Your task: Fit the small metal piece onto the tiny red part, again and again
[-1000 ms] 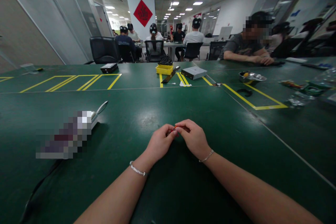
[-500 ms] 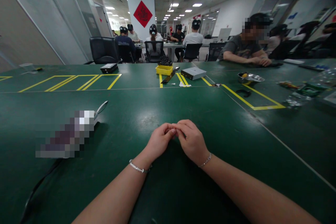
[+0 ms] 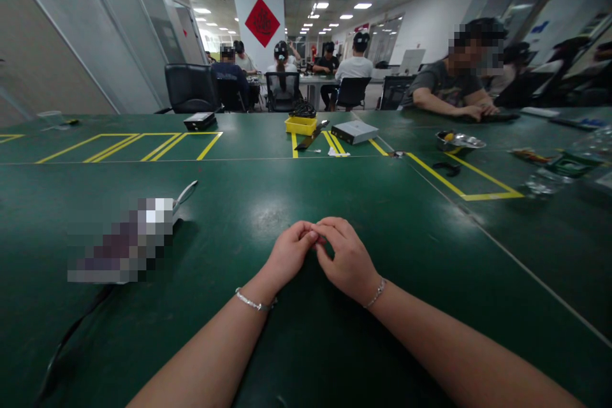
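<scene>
My left hand [image 3: 292, 252] and my right hand [image 3: 348, 256] meet at the fingertips over the green table [image 3: 229, 204], in the middle of the head view. The left fingers are curled, with the thumb pressed against them. Over the left fingertips lie the bent right fingers, touching them, while the right thumb points down towards the left thumb. Whatever may be between the fingers is hidden. Each wrist wears a bracelet. On the left, apart from both hands, lies a blurred-out device [image 3: 129, 242] with a white cable end and a black cord.
Farther back are a yellow bin [image 3: 300, 125] with black cables, a grey box [image 3: 354, 132] and a black box [image 3: 200, 121]. To the right lie a foil bowl [image 3: 459, 141], a black curved piece [image 3: 447, 169] and a plastic bottle [image 3: 564, 169]. A person [image 3: 444, 92] sits across the table.
My right thumb has shifted a little and a gap shows beside the left thumb. Both hands stay joined in nearly the same place. The view has turned very slightly.
</scene>
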Tool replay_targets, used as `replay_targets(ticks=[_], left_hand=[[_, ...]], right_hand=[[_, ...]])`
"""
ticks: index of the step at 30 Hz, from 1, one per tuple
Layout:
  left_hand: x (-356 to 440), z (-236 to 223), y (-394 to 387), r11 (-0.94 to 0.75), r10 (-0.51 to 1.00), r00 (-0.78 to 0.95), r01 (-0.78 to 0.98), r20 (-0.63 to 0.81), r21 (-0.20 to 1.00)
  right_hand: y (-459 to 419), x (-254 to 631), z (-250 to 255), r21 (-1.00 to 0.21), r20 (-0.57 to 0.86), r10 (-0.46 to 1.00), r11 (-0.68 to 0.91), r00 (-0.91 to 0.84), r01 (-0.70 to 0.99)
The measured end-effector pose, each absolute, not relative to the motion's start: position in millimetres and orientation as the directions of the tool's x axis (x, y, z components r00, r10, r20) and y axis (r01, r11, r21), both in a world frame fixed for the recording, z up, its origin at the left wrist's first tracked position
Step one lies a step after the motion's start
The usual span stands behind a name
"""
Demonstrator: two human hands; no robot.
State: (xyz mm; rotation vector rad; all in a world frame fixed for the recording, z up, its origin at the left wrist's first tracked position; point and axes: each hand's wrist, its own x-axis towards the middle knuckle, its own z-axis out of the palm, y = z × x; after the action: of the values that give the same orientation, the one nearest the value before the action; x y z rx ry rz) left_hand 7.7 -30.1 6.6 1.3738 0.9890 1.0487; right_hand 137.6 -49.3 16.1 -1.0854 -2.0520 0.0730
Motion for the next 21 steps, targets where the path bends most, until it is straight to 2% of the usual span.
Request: replay_targets(ticks=[6, 12, 16, 21], left_hand=[[8.5, 3.9, -30.2, -0.06, 0.963, 0.264, -0.012, 0.061, 0.998], [8.9, 1.4, -29.9, -0.106, 0.965, 0.251, 0.08, 0.083, 0.991], [9.0, -1.4, -29.6, -0.113, 0.968, 0.234, 0.069, 0.094, 0.991], [11.1, -0.7, -30.8, -0.057, 0.975, 0.213, -0.032, 0.062, 0.998]], right_hand=[[-50.2, 133.2, 16.5, -0.341, 0.594, 0.734, 0.6, -0.328, 0.724], [-50.5, 130.7, 15.0, -0.23, 0.621, 0.71, 0.569, -0.332, 0.789], [-50.5, 129.6, 14.8, -0.222, 0.626, 0.714, 0.548, -0.313, 0.807], [-50.2, 128.3, 15.1, -0.235, 0.631, 0.719, 0.535, -0.292, 0.811]])
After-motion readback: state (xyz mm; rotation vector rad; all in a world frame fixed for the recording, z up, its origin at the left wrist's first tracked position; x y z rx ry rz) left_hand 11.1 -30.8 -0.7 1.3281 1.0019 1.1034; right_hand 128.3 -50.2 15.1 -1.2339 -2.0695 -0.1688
